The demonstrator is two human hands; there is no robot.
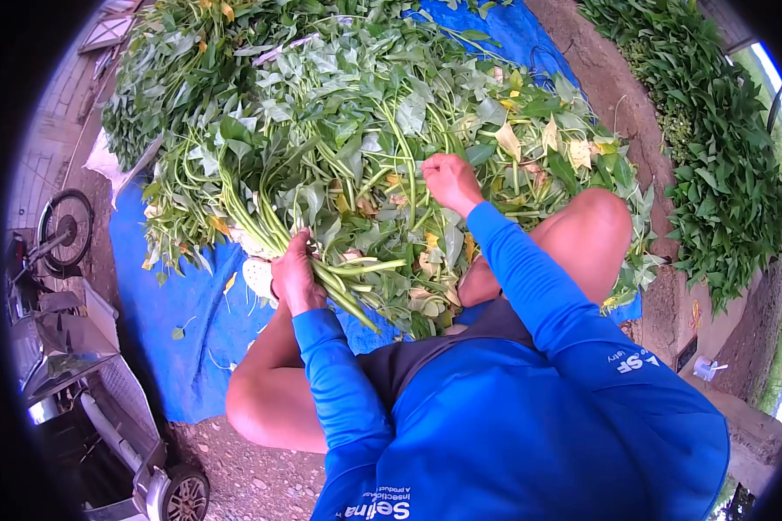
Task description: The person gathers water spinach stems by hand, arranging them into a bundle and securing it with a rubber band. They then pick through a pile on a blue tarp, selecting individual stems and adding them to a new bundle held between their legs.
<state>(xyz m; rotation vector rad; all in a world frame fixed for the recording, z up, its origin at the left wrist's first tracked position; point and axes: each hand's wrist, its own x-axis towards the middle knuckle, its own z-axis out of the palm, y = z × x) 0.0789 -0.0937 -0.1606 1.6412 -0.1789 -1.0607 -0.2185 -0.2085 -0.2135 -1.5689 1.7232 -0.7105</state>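
Observation:
My left hand [295, 276] is closed around a bunch of leafy green stems [265, 221], which look like water spinach. Their thick cut ends stick out toward my lap, and the leaves point up and away to the left. My right hand [452, 181] hovers over the middle of a big heap of the same greens [339, 95]. Its fingers are pinched together near an upright stem; what is between them, if anything, is too small to make out. Yellowed leaves [579, 154] lie among the greens to the right of that hand.
A blue tarp [182, 330] lies under the heap. At the lower left stands a grey vehicle [96, 408], with a wheel [65, 230] farther up. Leafy plants [712, 165] line the right side, and a white cup [705, 368] sits at the lower right.

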